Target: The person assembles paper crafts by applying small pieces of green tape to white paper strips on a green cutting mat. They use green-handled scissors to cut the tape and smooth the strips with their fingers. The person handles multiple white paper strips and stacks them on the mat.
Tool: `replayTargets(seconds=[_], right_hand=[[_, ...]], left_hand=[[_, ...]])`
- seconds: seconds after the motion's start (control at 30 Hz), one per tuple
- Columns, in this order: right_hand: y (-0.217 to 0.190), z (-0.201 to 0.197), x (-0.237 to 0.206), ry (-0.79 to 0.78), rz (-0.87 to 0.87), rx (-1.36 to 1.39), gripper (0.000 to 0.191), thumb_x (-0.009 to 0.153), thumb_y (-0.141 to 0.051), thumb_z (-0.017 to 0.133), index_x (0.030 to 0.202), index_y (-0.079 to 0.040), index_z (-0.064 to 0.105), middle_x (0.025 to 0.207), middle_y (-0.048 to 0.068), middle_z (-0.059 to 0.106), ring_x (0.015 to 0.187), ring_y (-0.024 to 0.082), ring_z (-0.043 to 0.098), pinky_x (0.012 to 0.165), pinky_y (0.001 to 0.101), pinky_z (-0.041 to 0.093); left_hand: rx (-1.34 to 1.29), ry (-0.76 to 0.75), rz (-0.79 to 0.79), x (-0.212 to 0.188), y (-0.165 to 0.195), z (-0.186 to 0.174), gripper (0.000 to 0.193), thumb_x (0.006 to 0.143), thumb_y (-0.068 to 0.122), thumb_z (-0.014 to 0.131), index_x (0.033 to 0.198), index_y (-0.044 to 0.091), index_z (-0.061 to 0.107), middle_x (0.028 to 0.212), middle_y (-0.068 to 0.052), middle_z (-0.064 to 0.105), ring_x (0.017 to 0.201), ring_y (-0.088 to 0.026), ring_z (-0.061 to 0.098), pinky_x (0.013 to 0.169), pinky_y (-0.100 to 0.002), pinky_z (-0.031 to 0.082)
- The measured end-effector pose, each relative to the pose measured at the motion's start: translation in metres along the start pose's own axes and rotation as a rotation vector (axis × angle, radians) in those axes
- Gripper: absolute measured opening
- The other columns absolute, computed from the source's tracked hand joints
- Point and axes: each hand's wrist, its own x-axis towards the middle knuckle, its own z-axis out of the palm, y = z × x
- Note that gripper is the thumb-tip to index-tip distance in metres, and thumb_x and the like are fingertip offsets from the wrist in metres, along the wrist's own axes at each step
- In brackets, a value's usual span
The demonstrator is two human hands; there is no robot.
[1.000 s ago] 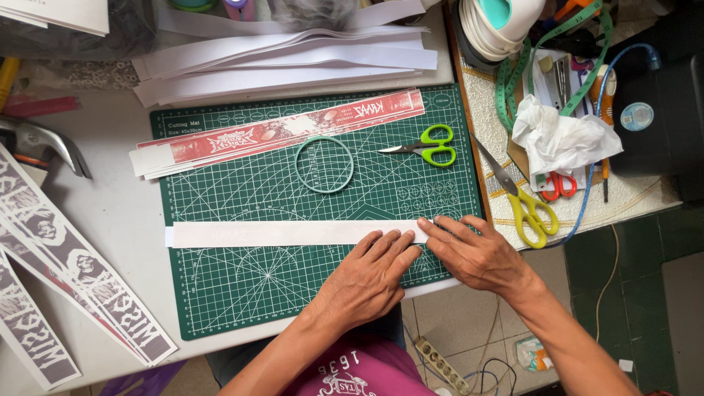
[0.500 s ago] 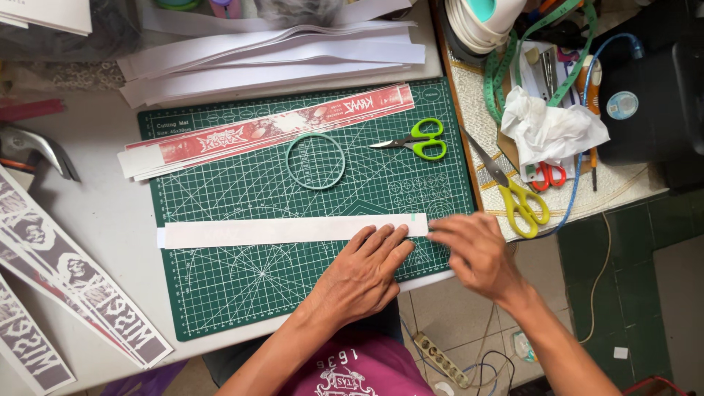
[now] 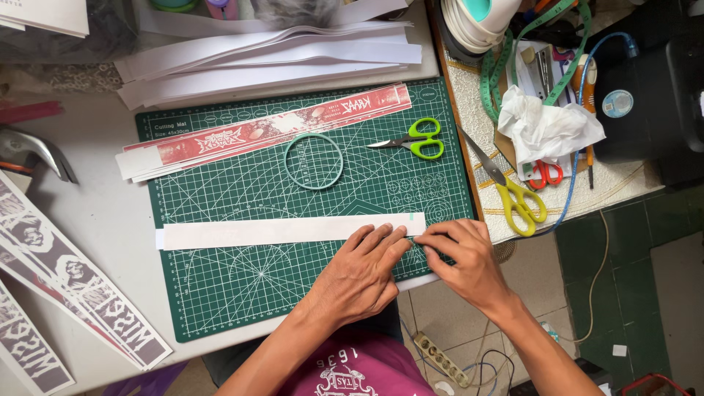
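A long white paper strip (image 3: 279,231) lies across a green cutting mat (image 3: 242,293). My left hand (image 3: 359,275) rests flat on the strip's right part, fingers pressing it down. My right hand (image 3: 462,257) pinches the strip's right end, where a small green mark shows. A red printed strip (image 3: 271,128) lies on a stack of strips at the mat's top, with a pale green ring (image 3: 314,161) and small green scissors (image 3: 414,139) below it.
Yellow scissors (image 3: 513,194), red scissors (image 3: 544,174), crumpled white paper (image 3: 546,128) and a green measuring tape (image 3: 506,66) lie at the right. White strips (image 3: 271,55) are stacked at the top. Black-and-white printed strips (image 3: 66,293) lie at left. A power strip (image 3: 440,359) is on the floor.
My right hand has closed in on the strip's right end, fingertips now meeting my left hand's fingers. The strip stays in place on the mat.
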Motion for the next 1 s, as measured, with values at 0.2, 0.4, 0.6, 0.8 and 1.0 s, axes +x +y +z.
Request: replayTargets(seconds=[0.2,0.4,0.6,0.8,1.0], right_hand=[[0.001,0.001,0.007,-0.013,0.089,0.055,0.018,0.081,-0.024,0.080,0.096,-0.014,0.078,0.100,-0.003,0.072,0.098,0.017,0.064,0.092,0.0369,0.040],[0.001,0.005,0.009,-0.002,0.119,0.040,0.015,0.082,-0.024,0.081,0.094,-0.015,0.078,0.098,-0.004,0.073,0.096,0.016,0.065,0.092,0.0365,0.040],[0.006,-0.002,0.005,-0.021,-0.017,0.007,0.025,0.081,-0.024,0.080,0.103,-0.013,0.078,0.103,-0.001,0.071,0.098,0.017,0.065,0.096,0.0403,0.040],[0.001,-0.001,-0.005,0.008,-0.204,-0.186,0.026,0.080,-0.023,0.079,0.104,-0.013,0.078,0.103,0.000,0.071,0.101,0.018,0.065,0.102,0.0481,0.039],[0.000,-0.002,0.005,-0.039,0.038,-0.007,0.019,0.080,-0.024,0.081,0.096,-0.013,0.079,0.095,-0.002,0.073,0.093,0.017,0.065,0.094,0.0401,0.039]], left_hand=[[0.017,-0.005,0.000,0.000,0.000,0.001,0.058,0.079,0.011,0.060,0.135,-0.001,0.050,0.145,-0.021,0.056,0.135,-0.038,0.052,0.117,-0.051,0.037],[0.017,0.000,0.010,0.000,-0.001,0.001,0.060,0.078,0.013,0.061,0.136,-0.001,0.050,0.145,-0.022,0.055,0.135,-0.037,0.052,0.117,-0.051,0.036],[0.015,0.007,0.013,0.000,-0.001,0.001,0.061,0.080,0.015,0.062,0.137,-0.002,0.050,0.145,-0.022,0.055,0.136,-0.037,0.052,0.117,-0.051,0.037],[0.005,0.018,0.009,0.000,0.000,0.001,0.060,0.081,0.015,0.063,0.138,-0.001,0.050,0.144,-0.022,0.056,0.135,-0.037,0.053,0.116,-0.051,0.037],[0.018,0.013,0.013,0.001,0.000,0.002,0.061,0.081,0.014,0.062,0.138,-0.002,0.050,0.144,-0.021,0.056,0.135,-0.037,0.053,0.116,-0.051,0.037]])
